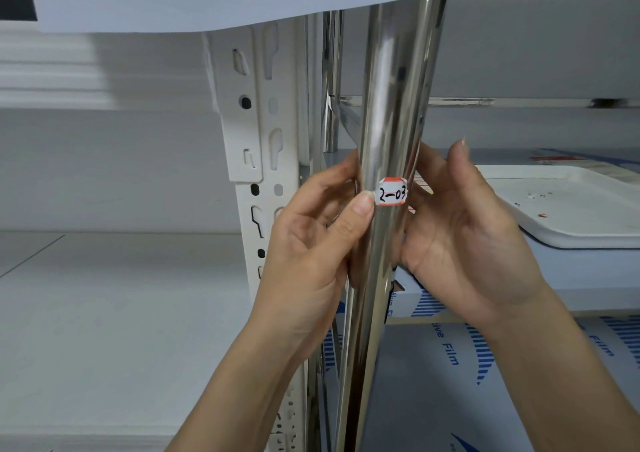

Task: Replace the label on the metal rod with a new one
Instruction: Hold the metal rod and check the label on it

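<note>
label (pixel 392 192) "2-03" on rod (pixel 391 105) | R edge hidden | L thumb (pixel 363 205) on edge

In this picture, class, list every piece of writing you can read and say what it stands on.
"2-03", handwritten in black on the red-edged label on the metal rod.
"Film", blue print on the sheet on the lower shelf, seen twice.
"...tive" before one "Film": cut off.
Print on the flat packet behind the tray: too blurred.
</note>
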`<state>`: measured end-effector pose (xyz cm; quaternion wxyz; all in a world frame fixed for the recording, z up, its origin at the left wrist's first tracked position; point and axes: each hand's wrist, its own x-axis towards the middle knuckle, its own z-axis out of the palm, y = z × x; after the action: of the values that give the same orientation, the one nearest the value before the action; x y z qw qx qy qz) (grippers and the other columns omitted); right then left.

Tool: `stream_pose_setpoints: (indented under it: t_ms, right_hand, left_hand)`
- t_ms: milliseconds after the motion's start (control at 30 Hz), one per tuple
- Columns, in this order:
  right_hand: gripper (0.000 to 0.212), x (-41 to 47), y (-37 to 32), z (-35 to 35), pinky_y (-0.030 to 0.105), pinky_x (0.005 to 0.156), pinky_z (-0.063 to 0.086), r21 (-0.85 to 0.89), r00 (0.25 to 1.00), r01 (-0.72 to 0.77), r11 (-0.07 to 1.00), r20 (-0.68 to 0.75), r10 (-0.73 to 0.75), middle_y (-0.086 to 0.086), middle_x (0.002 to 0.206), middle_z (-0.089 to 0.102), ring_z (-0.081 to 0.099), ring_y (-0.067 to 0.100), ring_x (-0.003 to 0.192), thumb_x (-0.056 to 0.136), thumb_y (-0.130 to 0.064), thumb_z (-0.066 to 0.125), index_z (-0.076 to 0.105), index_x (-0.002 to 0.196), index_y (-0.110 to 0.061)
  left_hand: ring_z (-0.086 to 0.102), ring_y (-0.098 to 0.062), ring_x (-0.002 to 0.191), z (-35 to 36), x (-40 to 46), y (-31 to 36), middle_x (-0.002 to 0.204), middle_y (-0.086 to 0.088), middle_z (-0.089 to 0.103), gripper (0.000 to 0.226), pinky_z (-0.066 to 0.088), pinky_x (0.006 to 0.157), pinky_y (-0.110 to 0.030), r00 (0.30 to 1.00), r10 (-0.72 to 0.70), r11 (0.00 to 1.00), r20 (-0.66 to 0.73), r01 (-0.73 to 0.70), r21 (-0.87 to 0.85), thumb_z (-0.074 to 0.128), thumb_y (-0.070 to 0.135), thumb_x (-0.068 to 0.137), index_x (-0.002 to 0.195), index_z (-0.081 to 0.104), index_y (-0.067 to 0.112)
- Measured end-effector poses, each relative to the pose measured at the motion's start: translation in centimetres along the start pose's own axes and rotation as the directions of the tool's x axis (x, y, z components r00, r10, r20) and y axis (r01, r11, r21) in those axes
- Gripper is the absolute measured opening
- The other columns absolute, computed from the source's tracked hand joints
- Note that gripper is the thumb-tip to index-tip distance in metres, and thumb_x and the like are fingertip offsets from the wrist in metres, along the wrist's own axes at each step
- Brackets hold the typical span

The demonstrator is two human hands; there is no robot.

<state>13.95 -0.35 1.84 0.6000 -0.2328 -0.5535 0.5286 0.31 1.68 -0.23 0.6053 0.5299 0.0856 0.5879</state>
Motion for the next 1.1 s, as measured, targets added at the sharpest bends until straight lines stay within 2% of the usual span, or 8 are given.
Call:
stream_pose_setpoints:
  t_ms: [67, 133, 400, 633, 700, 833, 1000, 1100]
  right_hand:
    - [0.061, 0.00, -0.01, 0.06, 0.059, 0.096, 0.040, 0.014, 1.000, 0.006, 1.000, 0.002, -0.006, 0.015, 0.130, 0.046, 0.040, 0.034, 0.122, 0.089, -0.050, 0.040, 0.047, 0.139, -0.017]
    - [0.062, -0.02, -0.05, 0.06, 0.059, 0.095, 0.040, 0.017, 1.000, 0.003, 1.000, 0.001, -0.003, 0.015, 0.130, 0.046, 0.040, 0.034, 0.122, 0.089, -0.050, 0.040, 0.046, 0.140, -0.016]
    - [0.063, 0.05, -0.01, 0.00, 0.056, 0.090, 0.039, 0.016, 1.000, 0.003, 1.000, 0.003, -0.003, 0.014, 0.129, 0.049, 0.040, 0.034, 0.120, 0.089, -0.051, 0.041, 0.046, 0.141, -0.017]
    - [0.062, 0.07, 0.04, 0.06, 0.060, 0.093, 0.034, 0.004, 1.000, 0.001, 1.000, 0.001, -0.001, 0.015, 0.131, 0.049, 0.039, 0.035, 0.122, 0.089, -0.051, 0.040, 0.046, 0.141, -0.017]
    - [0.062, 0.08, 0.07, 0.05, 0.059, 0.093, 0.035, 0.005, 1.000, 0.002, 1.000, -0.005, -0.002, 0.014, 0.129, 0.050, 0.040, 0.034, 0.122, 0.089, -0.051, 0.040, 0.047, 0.141, -0.017]
    - [0.058, 0.09, 0.13, 0.03, 0.052, 0.090, 0.044, 0.015, 1.000, 0.010, 1.000, -0.021, -0.010, 0.006, 0.120, 0.059, 0.045, 0.030, 0.120, 0.089, -0.051, 0.040, 0.051, 0.137, -0.020]
    - [0.055, 0.11, 0.12, 0.03, 0.052, 0.090, 0.043, 0.022, 1.000, 0.012, 1.000, -0.020, -0.012, 0.008, 0.121, 0.058, 0.044, 0.031, 0.120, 0.090, -0.050, 0.040, 0.052, 0.135, -0.020]
    - [0.056, 0.07, 0.10, 0.11, 0.055, 0.091, 0.038, 0.019, 1.000, 0.013, 1.000, -0.014, -0.013, 0.011, 0.124, 0.054, 0.041, 0.032, 0.120, 0.090, -0.050, 0.041, 0.051, 0.136, -0.020]
  left_hand:
    - [0.066, -0.017, 0.084, -0.02, 0.00, -0.01, 0.101, -0.004, 0.069, 0.040, 0.054, 0.072, -0.032, 1.000, -0.011, 1.000, -0.005, 0.011, -0.026, 0.056, 0.016, 0.088, 0.127, 0.059, 0.010]
    - [0.067, -0.017, 0.081, -0.05, 0.01, -0.05, 0.099, -0.006, 0.069, 0.040, 0.054, 0.068, -0.032, 1.000, -0.017, 0.999, -0.001, 0.017, -0.036, 0.056, 0.016, 0.088, 0.127, 0.059, 0.010]
    - [0.066, -0.017, 0.084, 0.04, 0.10, -0.10, 0.098, 0.001, 0.070, 0.041, 0.051, 0.077, -0.037, 1.000, -0.001, 1.000, 0.005, 0.001, -0.006, 0.057, 0.014, 0.087, 0.127, 0.057, 0.008]
    - [0.067, -0.015, 0.082, 0.18, 0.04, -0.13, 0.097, 0.002, 0.071, 0.035, 0.054, 0.070, -0.034, 1.000, 0.022, 0.999, -0.011, -0.022, 0.023, 0.059, 0.015, 0.086, 0.120, 0.061, 0.011]
    - [0.067, -0.016, 0.082, 0.13, -0.04, -0.26, 0.097, 0.002, 0.072, 0.037, 0.053, 0.073, -0.036, 1.000, 0.028, 0.999, -0.010, -0.028, 0.023, 0.059, 0.015, 0.086, 0.123, 0.060, 0.010]
    - [0.065, -0.021, 0.094, -0.13, -0.25, -0.40, 0.111, 0.000, 0.070, 0.048, 0.051, 0.086, -0.041, 0.999, 0.024, 1.000, 0.026, -0.025, 0.005, 0.057, 0.010, 0.089, 0.137, 0.051, 0.008]
    - [0.066, -0.017, 0.101, -0.32, -0.35, -0.39, 0.120, -0.002, 0.069, 0.051, 0.054, 0.086, -0.032, 0.999, 0.022, 1.000, 0.046, -0.021, -0.024, 0.054, 0.007, 0.089, 0.140, 0.048, 0.007]
    - [0.065, -0.017, 0.099, -0.24, -0.33, -0.47, 0.122, -0.003, 0.069, 0.051, 0.053, 0.085, -0.032, 0.999, 0.019, 1.000, 0.039, -0.018, -0.023, 0.053, 0.007, 0.089, 0.140, 0.049, 0.008]
